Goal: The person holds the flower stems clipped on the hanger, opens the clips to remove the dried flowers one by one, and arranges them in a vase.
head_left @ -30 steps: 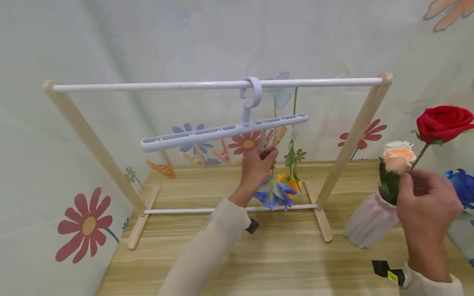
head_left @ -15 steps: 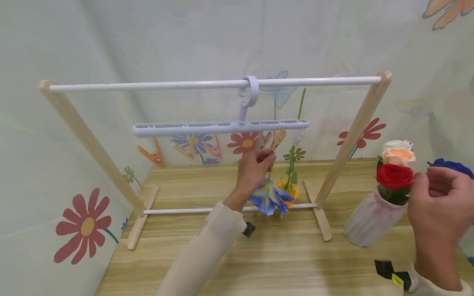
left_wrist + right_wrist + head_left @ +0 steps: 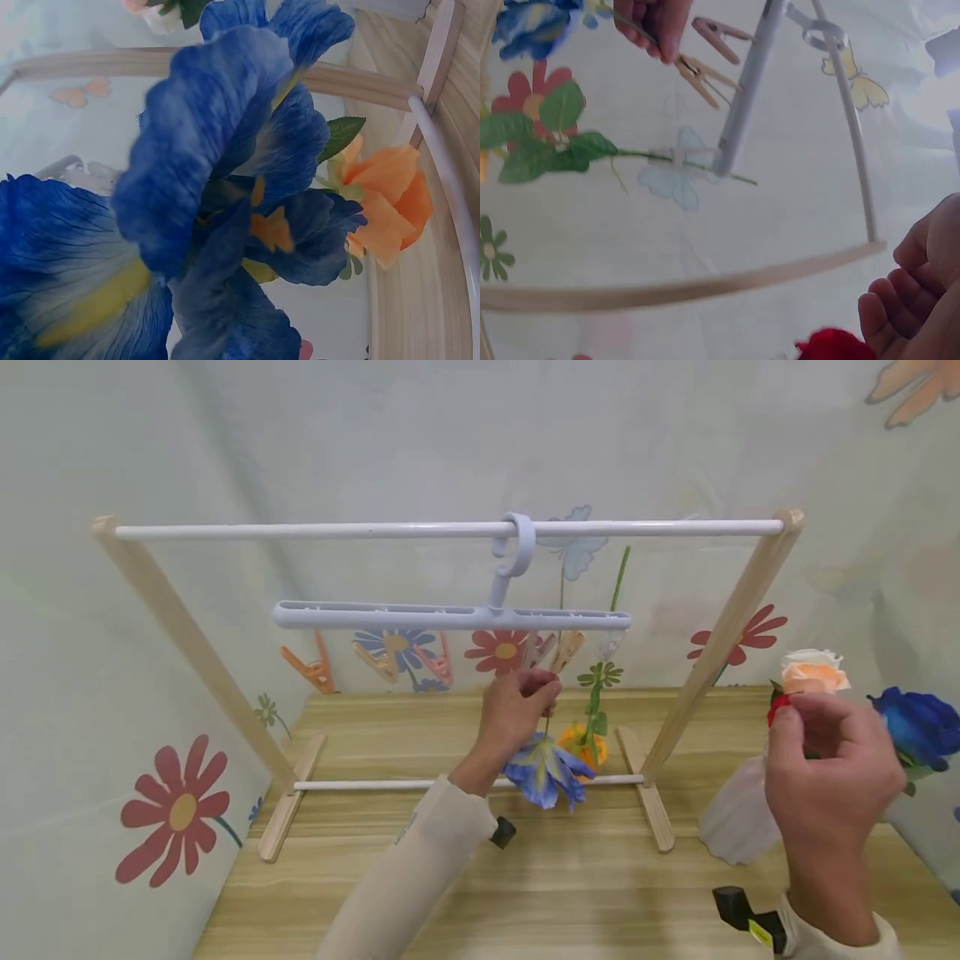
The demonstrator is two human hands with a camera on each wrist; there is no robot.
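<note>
My left hand (image 3: 517, 706) pinches the thin stem of a blue iris (image 3: 546, 772), which hangs bloom down. Just above these fingers, a yellow clothespin (image 3: 567, 650) on the pale blue hanger (image 3: 390, 617) has the stem running through it, as the right wrist view shows. Beside it an orange flower (image 3: 386, 195) hangs upside down from a clear clip (image 3: 611, 646). My right hand (image 3: 836, 785) is in front of the white vase (image 3: 738, 814), fingers loosely curled around nothing. It partly hides the red rose (image 3: 777, 703) standing in the vase.
The hanger hooks over the white top rod (image 3: 300, 531) of a wooden rack. Along its left half dangle an orange clothespin (image 3: 315, 668), a beige one (image 3: 377, 662) and a pink one (image 3: 440, 662). A peach rose (image 3: 817, 672) and a blue rose (image 3: 915, 722) are at the right.
The red rose has gone down into the vase and my right hand has let go, then shifted left in front of it. The hanger has swung from tilted to nearly level.
</note>
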